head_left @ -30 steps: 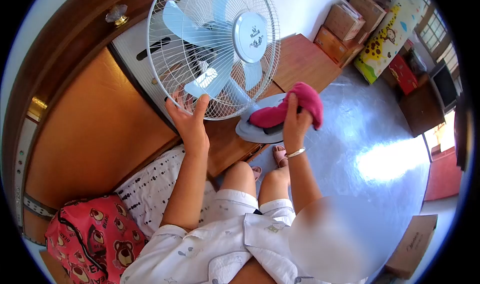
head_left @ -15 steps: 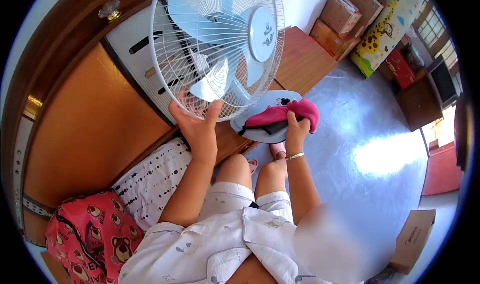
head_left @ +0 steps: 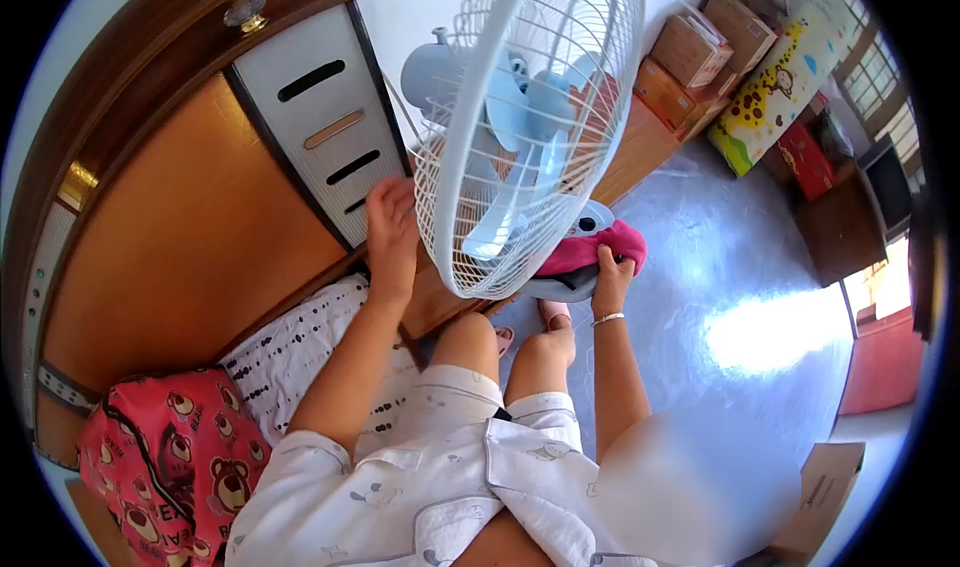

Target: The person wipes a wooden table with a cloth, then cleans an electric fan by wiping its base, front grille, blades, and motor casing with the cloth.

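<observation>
A light-blue electric fan (head_left: pixel 520 137) stands before me, its wire cage turned sideways so the blades and the motor housing behind show. My left hand (head_left: pixel 392 232) is raised at the rear side of the cage, fingers stretched out and apart; whether the fingertips touch the wires I cannot tell. In my right hand (head_left: pixel 612 279) a bright pink cloth (head_left: pixel 580 254) is gripped between thumb and fingers. It lies against the fan's pale blue round base (head_left: pixel 590 217), low behind the cage. The cage partly hides cloth and base.
A wooden cabinet with an orange panel (head_left: pixel 170 237) rises at left. Beside me are a red bear-print bag (head_left: pixel 170 457) and a dotted white cloth (head_left: pixel 290 337). Cardboard boxes (head_left: pixel 690 47) and a giraffe-print roll (head_left: pixel 770 87) stand at the back right.
The fan head has swivelled from facing me to a side-on view and sits farther right. My left hand has left the cage's lower rim for its rear side. My right hand keeps the cloth.
</observation>
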`<state>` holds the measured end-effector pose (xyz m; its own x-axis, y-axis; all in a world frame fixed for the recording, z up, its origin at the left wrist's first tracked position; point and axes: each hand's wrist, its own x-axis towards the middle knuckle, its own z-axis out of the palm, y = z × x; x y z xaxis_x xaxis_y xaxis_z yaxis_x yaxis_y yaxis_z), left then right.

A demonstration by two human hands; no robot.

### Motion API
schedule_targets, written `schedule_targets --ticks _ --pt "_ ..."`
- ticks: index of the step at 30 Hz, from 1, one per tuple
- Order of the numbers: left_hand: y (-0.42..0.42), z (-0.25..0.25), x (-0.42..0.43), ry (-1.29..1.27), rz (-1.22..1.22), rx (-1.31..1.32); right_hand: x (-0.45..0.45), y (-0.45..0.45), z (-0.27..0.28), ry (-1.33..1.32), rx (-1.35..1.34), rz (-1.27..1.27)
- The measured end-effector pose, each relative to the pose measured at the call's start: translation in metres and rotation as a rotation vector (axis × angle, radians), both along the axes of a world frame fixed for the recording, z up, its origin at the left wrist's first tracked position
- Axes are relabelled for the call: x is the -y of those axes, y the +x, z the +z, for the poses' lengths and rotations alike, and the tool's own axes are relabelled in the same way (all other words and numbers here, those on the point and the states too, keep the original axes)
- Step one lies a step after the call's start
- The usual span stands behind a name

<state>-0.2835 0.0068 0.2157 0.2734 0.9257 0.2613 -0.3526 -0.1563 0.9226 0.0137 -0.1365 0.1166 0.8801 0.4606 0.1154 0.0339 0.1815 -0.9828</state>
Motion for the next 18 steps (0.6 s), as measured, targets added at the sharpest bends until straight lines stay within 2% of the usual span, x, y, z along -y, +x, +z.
schedule_targets --ticks 2,3,5,7,8,9,10,11,12,13,14,15,17,18 --pt "0.013 -0.021 -0.041 0.098 -0.118 -0.086 -0.001 0.011 -0.007 -0.005 -0.012 0.003" --pt "0.022 -0.033 -0.057 0.34 -0.052 -0.12 -0.001 0.018 -0.012 -0.018 -0.028 0.028" --pt "0.053 -0.106 -0.136 0.007 -0.124 -0.113 -0.001 0.026 -0.015 -0.031 -0.039 0.055" --pt "0.058 -0.019 -0.08 0.209 -0.102 -0.207 -0.002 0.032 -0.017 0.026 -0.058 0.105" --pt "0.067 -0.026 -0.094 0.227 -0.158 -0.327 -0.003 0.037 -0.027 0.094 -0.245 0.074" --pt "0.068 -0.014 -0.086 0.225 -0.153 -0.325 -0.003 0.026 -0.007 0.085 -0.115 0.125" --pt "0.069 0.011 -0.073 0.151 -0.299 -0.245 0.0 0.037 -0.024 0.083 -0.112 0.131" --pt "0.072 0.026 -0.064 0.077 -0.444 -0.165 0.002 0.057 -0.055 0.267 -0.399 0.225" --pt "0.081 0.02 -0.064 0.108 -0.354 -0.227 0.002 0.067 -0.073 0.448 -0.69 0.314" --pt "0.088 0.016 -0.063 0.102 -0.353 -0.229 0.003 0.072 -0.074 0.432 -0.667 0.31" --pt "0.094 0.014 -0.062 0.11 -0.373 -0.219 0.005 0.094 -0.1 0.406 -0.627 0.323" --pt "0.099 0.013 -0.062 0.118 -0.396 -0.209 0.004 0.076 -0.071 0.41 -0.633 0.373" --pt "0.103 0.016 -0.066 0.095 -0.414 -0.193 -0.006 0.059 -0.054 0.371 -0.554 0.387" --pt "0.102 0.016 -0.064 0.073 -0.423 -0.175 -0.009 0.075 -0.076 0.342 -0.487 0.357"
